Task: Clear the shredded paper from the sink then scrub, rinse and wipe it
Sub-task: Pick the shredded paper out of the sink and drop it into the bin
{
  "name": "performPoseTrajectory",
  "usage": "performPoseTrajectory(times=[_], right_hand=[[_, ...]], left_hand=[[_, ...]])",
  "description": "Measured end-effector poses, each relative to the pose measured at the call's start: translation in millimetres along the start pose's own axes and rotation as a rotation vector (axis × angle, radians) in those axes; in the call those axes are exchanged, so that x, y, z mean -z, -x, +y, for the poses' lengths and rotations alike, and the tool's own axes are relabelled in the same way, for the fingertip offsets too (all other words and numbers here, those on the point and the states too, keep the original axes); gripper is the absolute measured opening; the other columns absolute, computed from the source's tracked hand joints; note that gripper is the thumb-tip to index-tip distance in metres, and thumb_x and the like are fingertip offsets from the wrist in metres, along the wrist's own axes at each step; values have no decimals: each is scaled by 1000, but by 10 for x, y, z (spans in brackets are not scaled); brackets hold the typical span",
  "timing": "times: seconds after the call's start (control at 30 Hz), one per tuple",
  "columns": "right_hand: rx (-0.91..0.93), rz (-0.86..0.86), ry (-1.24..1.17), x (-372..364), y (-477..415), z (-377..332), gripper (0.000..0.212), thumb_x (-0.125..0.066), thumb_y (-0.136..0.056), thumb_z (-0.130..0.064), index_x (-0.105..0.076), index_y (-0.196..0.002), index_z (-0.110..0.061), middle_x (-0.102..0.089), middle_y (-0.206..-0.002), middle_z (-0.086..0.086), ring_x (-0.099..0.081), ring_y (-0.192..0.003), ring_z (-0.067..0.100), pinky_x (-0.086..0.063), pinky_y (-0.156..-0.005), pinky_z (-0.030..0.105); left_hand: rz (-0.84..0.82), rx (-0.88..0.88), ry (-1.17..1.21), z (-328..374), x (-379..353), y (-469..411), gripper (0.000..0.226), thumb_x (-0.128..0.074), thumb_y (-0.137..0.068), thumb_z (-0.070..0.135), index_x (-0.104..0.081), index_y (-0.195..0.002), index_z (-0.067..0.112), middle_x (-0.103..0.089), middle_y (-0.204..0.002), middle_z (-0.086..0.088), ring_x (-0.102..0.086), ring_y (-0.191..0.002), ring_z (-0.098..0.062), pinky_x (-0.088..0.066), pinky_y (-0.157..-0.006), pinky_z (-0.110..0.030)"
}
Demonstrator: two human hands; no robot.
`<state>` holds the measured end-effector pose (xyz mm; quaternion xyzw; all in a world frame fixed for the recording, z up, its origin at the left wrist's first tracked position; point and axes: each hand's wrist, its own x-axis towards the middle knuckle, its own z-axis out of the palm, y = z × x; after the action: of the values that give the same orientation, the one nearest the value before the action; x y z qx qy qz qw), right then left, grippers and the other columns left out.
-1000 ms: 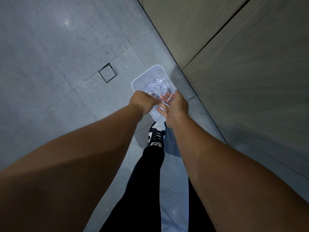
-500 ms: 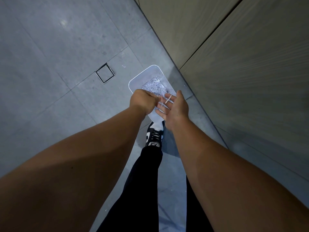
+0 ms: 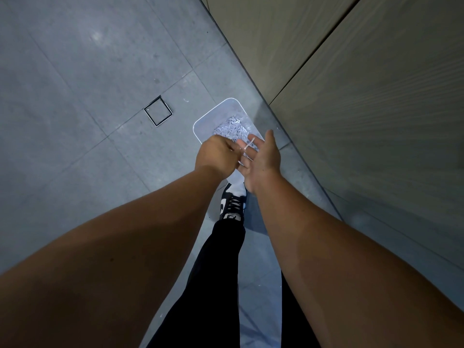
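Note:
A white rectangular bin [image 3: 201, 121] stands on the floor below me, holding a heap of shredded paper [image 3: 229, 128]. Both my hands hover over it. My right hand [image 3: 263, 160] is spread flat, palm turned left, with one white paper strip [image 3: 250, 143] stuck across its fingers. My left hand [image 3: 216, 156] has its fingers curled and rubs against the right hand's fingers; what lies under its fingertips is hidden. No sink is in view.
Grey floor tiles surround the bin, with a square floor drain [image 3: 158, 111] to its left. Beige cabinet panels [image 3: 351, 96] rise along the right. My black-trousered leg and black-and-white shoe [image 3: 232, 204] stand against the bin's near end.
My left hand has slid along my right fingers. Fewer paper strips cling to the right hand than a second ago. Both hands stay over the bin.

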<state>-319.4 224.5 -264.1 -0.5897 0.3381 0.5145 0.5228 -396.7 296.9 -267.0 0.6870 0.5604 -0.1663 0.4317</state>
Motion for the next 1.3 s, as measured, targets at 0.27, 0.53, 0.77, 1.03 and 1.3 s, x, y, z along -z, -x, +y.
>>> performPoseTrajectory(times=[0.27,0.53,0.77,1.03,1.3], right_hand=[[-13,-52,54,50,-18,63,60,-28,-103,-62,-67,-126,-22,-67,-122,4,-66,-108,26,-46,-109,53],[-29,-92,51,115,-9,110,64,-28,-101,-68,-67,-125,-23,-60,-141,6,-60,-124,35,-43,-111,55],[-36,-107,17,170,-11,148,67,-27,-100,-70,-64,-132,-25,-58,-143,3,-61,-123,33,-42,-112,55],[-31,-123,-15,174,-6,159,69,-27,-99,-72,-63,-135,-25,-64,-137,6,-60,-124,34,-42,-111,57],[-39,-106,-108,296,-30,180,76,-28,-96,-76,-59,-140,-23,-54,-148,9,-56,-130,38,-45,-108,58]], left_hand=[[-28,-66,50,81,8,19,22,-65,-96,36,-80,-83,28,-74,-80,12,-65,-73,1,-41,-59,-12],[3,-18,-14,43,75,-82,27,-55,-103,21,-79,-96,9,-77,-101,-8,-71,-92,-25,-56,-80,-28],[-141,-35,-24,99,78,-88,26,-58,-98,23,-80,-93,12,-77,-93,-3,-66,-80,-19,-51,-73,-28],[6,-5,-2,107,-25,-54,20,-69,-91,26,-77,-75,19,-75,-75,3,-71,-76,-15,-56,-70,-26],[-12,10,-181,59,83,-153,43,-70,-93,48,-77,-96,6,-75,-97,-12,-71,-95,-27,-52,-76,-31]])
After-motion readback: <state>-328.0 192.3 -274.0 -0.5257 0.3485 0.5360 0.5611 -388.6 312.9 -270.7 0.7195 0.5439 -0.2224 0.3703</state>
